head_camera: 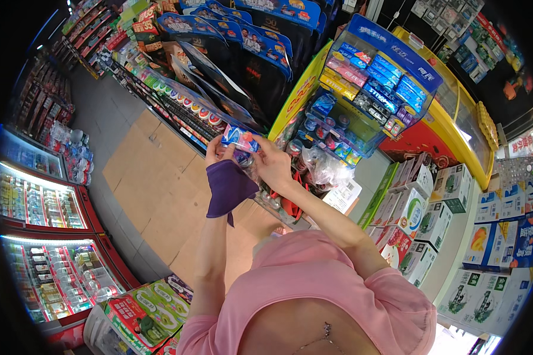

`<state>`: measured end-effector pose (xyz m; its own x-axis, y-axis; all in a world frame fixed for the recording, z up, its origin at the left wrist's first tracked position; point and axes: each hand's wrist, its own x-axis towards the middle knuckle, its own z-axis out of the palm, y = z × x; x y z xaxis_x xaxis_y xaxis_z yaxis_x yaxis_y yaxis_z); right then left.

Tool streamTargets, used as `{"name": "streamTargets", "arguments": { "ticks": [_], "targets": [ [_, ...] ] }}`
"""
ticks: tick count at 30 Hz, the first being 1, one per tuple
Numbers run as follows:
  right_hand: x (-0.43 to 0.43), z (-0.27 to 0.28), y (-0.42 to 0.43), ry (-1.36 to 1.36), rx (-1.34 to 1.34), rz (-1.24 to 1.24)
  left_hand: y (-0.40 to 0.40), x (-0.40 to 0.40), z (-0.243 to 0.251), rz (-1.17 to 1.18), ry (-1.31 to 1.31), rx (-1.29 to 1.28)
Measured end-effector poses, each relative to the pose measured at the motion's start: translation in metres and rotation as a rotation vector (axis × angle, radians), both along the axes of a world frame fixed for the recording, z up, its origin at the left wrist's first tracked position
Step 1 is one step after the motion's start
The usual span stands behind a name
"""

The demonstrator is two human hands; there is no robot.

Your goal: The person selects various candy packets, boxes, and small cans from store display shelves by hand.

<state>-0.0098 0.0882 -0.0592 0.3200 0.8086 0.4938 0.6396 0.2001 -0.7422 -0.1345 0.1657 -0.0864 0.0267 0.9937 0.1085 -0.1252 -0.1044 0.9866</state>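
Observation:
Between my two hands is a small blue and pink packet (239, 138), held up in front of the shelf edge. My left hand (217, 151) grips its left end, with a purple cloth (228, 188) tied round that wrist. At the packet's right end, the fingers of my right hand (271, 163) pinch it. A purple packet (241, 156) shows just below, partly covered by my fingers; whether I hold it too is unclear. Close to my right hand stands a clear display rack (359, 104) filled with packs of gum and small tubs.
A low shelf (184, 104) of small tubs runs off to the upper left. Drinks coolers (49, 191) line the left side. Stacked cartons (426, 226) stand at right, near a yellow-edged freezer (464, 120). A plastic bag (326, 166) lies below the rack. Cardboard (160, 186) covers the floor.

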Motion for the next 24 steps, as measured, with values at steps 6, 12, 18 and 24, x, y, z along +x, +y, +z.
{"name": "streamTargets", "arguments": {
  "ticks": [6,12,18,24],
  "targets": [
    [0.000,0.020,-0.025,0.511,0.040,0.041,-0.056,-0.005,0.031,-0.082,-0.225,-0.124],
    [0.039,0.033,-0.054,0.610,-0.056,0.237,-0.085,-0.019,0.020,-0.354,-0.399,-0.423],
    [0.044,0.009,-0.094,1.115,-0.320,0.142,-0.124,0.034,0.010,-0.369,-0.458,-0.480],
    [0.110,0.009,-0.076,1.079,-0.142,-0.138,-0.136,0.037,0.031,-0.511,-0.221,-0.482]
  ]
}}
